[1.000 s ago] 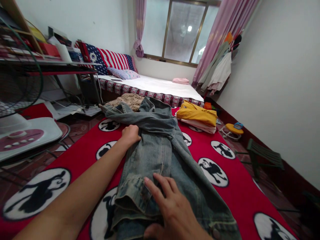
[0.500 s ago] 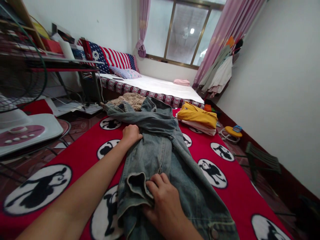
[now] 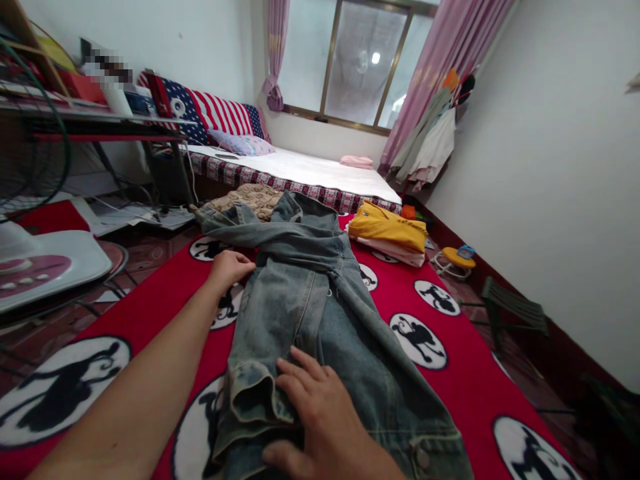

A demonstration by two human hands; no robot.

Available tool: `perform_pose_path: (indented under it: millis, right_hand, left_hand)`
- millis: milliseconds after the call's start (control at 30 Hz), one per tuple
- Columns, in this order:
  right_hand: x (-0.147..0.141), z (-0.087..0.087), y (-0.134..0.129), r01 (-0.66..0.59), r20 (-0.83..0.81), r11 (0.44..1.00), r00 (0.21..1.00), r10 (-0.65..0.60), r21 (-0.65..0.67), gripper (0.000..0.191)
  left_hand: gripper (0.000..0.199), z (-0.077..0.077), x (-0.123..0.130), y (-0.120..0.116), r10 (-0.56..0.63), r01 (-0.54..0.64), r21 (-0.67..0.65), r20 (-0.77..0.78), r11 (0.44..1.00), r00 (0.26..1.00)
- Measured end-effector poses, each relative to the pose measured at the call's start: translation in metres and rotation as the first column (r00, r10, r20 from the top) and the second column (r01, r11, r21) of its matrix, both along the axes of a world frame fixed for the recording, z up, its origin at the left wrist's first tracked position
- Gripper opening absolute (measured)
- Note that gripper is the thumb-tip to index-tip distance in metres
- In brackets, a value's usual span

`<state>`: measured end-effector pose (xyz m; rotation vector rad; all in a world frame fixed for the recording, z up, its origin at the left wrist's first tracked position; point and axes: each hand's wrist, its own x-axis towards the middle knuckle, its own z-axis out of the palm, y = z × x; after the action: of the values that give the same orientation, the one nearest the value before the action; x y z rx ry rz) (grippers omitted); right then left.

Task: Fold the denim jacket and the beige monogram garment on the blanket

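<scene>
A faded blue-grey denim jacket (image 3: 350, 347) lies lengthwise on a red blanket (image 3: 165, 300), its collar at the far end. One sleeve crosses the upper part, and another runs down toward me, ending in a gaping cuff (image 3: 260, 400). At the jacket's left edge, my left hand (image 3: 231, 268) has its fingers drawn together in a pinch on the denim. My right hand (image 3: 320, 413) rests palm down over the lower front beside the cuff, fingers spread and thumb apart.
Folded yellow clothing (image 3: 387, 227) lies beyond the jacket on the right, and a patterned tan cloth (image 3: 253, 199) at the far left. A fan (image 3: 30, 140) and a white plastic seat (image 3: 55, 267) stand left. A dark folding stool (image 3: 515, 307) is right of the blanket.
My left hand has slid left, off the jacket's upper part to its edge. My right hand has loosened from the cuff and spread its fingers. The view has shifted slightly.
</scene>
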<state>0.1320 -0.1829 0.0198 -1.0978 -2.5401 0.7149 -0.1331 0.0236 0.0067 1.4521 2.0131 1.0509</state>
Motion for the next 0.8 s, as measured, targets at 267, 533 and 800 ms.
perform_pose_path:
  millis: [267,533,800]
  right_hand:
    - [0.12,-0.005,-0.011,0.401,-0.071,0.744,0.898,-0.434,0.534,0.049]
    - [0.172,-0.02,-0.023,0.644,-0.114,0.753,0.765,-0.634,0.134,0.032]
    - [0.137,0.028,-0.017,0.673,-0.32,0.7,0.626,-0.711,-0.239,0.037]
  left_hand:
    - [0.027,0.02,0.033,-0.019,0.108,0.163,0.411,-0.561,0.897,0.821]
    - [0.056,0.024,0.081,0.018,-0.135,0.348,0.164,-0.709,0.923,0.692]
    - [0.026,0.074,0.068,0.059,-0.147,0.405,0.249,-0.668,0.88,0.73]
